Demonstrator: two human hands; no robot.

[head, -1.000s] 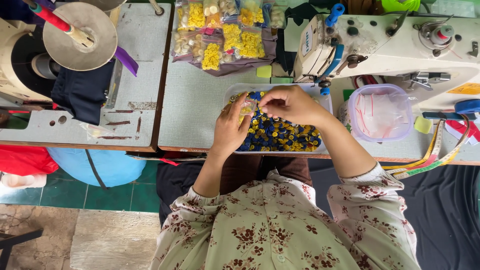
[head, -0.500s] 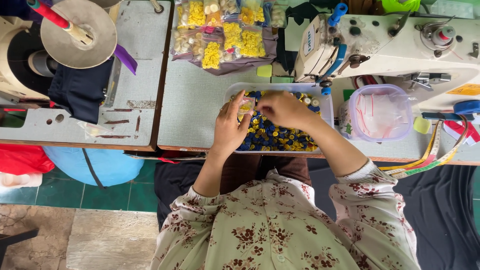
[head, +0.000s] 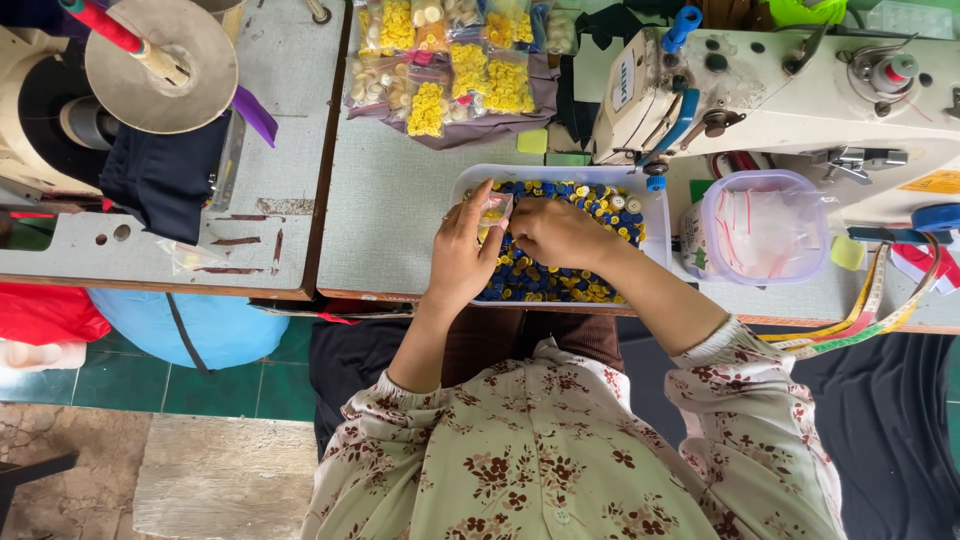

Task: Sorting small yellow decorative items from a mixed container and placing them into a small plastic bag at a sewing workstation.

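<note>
A clear shallow tray [head: 655,215] full of blue and yellow buttons [head: 600,205] sits on the grey table in front of me. My left hand [head: 462,255] holds a small clear plastic bag [head: 494,210] with a few buttons in it over the tray's left side. My right hand [head: 555,232] rests on the buttons just right of the bag, its fingers curled down at the bag's mouth; whether they pinch a button is hidden.
A white sewing machine [head: 780,90] stands at the back right. A lidded plastic tub [head: 762,225] sits right of the tray. Packets of yellow buttons [head: 450,70] lie on a cloth behind. A thread spool stand [head: 150,65] is at the left. A tape measure [head: 870,305] hangs off the table edge.
My right hand has drawn left and nearer, from above the tray's middle to the bag's mouth. The left hand has turned, and the small bag now shows.
</note>
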